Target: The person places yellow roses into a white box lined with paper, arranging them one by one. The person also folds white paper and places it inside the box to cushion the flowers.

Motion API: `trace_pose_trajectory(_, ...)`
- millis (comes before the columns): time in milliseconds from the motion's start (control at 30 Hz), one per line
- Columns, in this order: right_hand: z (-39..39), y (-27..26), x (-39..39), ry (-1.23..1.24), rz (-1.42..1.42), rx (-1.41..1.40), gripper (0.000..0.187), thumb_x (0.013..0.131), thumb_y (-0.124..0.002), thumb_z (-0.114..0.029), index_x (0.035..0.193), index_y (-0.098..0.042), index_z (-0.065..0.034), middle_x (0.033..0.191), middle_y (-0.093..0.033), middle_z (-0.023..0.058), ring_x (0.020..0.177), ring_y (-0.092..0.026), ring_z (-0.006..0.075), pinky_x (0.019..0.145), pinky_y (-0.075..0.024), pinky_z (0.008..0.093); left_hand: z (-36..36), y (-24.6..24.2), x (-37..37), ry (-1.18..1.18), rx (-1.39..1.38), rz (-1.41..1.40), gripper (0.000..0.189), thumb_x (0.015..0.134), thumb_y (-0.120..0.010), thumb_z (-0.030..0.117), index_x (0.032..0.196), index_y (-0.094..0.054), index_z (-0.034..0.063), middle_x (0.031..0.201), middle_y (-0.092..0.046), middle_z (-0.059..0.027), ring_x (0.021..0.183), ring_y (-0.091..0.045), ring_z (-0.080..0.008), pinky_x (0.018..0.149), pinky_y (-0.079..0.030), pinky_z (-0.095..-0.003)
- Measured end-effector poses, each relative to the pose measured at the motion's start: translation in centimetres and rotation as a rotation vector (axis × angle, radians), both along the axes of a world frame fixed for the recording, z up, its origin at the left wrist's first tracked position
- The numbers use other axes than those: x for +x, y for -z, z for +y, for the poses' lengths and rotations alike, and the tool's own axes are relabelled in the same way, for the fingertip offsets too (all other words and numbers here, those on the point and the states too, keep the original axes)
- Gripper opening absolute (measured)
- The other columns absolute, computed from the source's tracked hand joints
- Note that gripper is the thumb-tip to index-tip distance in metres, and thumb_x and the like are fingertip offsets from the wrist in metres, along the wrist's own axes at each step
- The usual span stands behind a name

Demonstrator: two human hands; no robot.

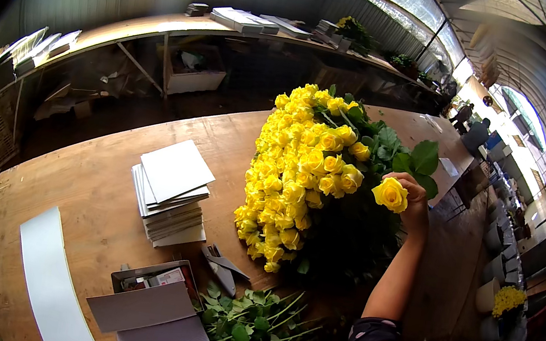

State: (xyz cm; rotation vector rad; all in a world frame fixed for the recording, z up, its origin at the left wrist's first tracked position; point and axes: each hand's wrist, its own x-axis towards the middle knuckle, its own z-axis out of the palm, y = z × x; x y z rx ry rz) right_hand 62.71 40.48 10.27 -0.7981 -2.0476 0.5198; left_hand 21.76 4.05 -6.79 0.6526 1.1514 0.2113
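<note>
My right hand (414, 197) is raised at the right side of a big heap of roses, its fingers closed on a single yellow rose (390, 194). Green leaves (424, 158) show just behind that hand. The heap of yellow roses (294, 168) lies on the wooden table (94, 165), blooms facing left and leafy stems in deep shade. My left hand is out of view. In front of me lie cut green rose stems and leaves (255, 326). Grey-handled shears (222, 269) rest between those leaves and a stack of white cardboard sheets (171, 192).
An open cardboard box (151, 279) holds small items. A long white strip (58, 278) lies at the table's left. Across the aisle a long bench (152, 20) carries paper stacks. Several buckets (487, 295) line the right side. People (477, 135) are far off.
</note>
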Motion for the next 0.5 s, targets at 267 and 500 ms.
trace_pose_trajectory(267,-6.6,-1.5,0.2,0.377,-0.113,0.184,0.009,0.078,-0.054,-0.001,0.086,-0.058,0.0026,0.08,-0.058,0.0068,0.071,-0.055,0.0126,0.064,-0.0421,0.0235,-3.4,-1.1,0.2,-0.3,-0.187,-0.151,0.041,0.085,-0.047,0.023,0.124,-0.043,0.0102,0.116,-0.051,-0.0108,0.104,-0.048,-0.023,0.089,-0.037,-0.0338)
trace_pose_trajectory(500,-16.9,8.7,13.6,0.814,-0.435,-0.539,0.022,0.072,-0.061,-0.003,0.094,-0.058,0.0011,0.086,-0.062,0.0079,0.078,-0.057,0.0109,0.07,-0.0435,0.0266,-3.4,5.0,0.2,0.015,-0.133,0.02,0.047,0.085,-0.048,0.03,0.124,-0.043,0.004,0.121,-0.047,-0.0084,0.111,-0.043,-0.0181,0.095,-0.032,-0.0299)
